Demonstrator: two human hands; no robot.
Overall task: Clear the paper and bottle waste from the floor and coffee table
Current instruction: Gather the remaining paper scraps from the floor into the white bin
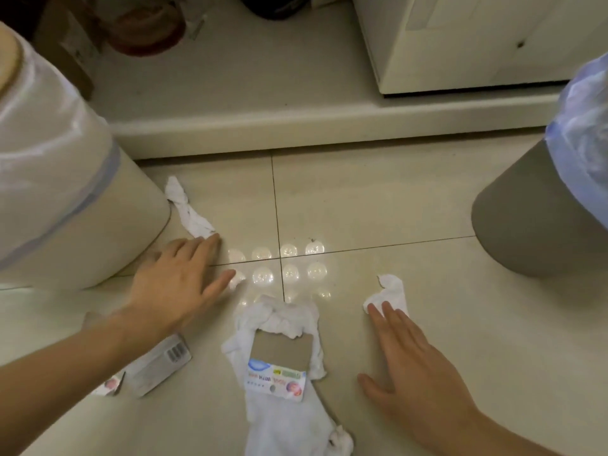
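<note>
Two flat, empty hands: left hand (pixel 174 284) touches the tissue (pixel 189 212) at ten o'clock, right hand (pixel 418 366) touches the scrap (pixel 390 292) at three. Featherlight, soft; I'd pinch the bunched middles.

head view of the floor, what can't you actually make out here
- Cream bin and grey bin: tops cut off by the frame edges, contents unseen.
- Barcoded card: partly under the left forearm, print too small to read.
- Crumpled tissue: near end covered by the right hand fingertips.
- Dark items at the top: blurred and dim, unidentifiable.
- No bottle or coffee table in view.
</note>
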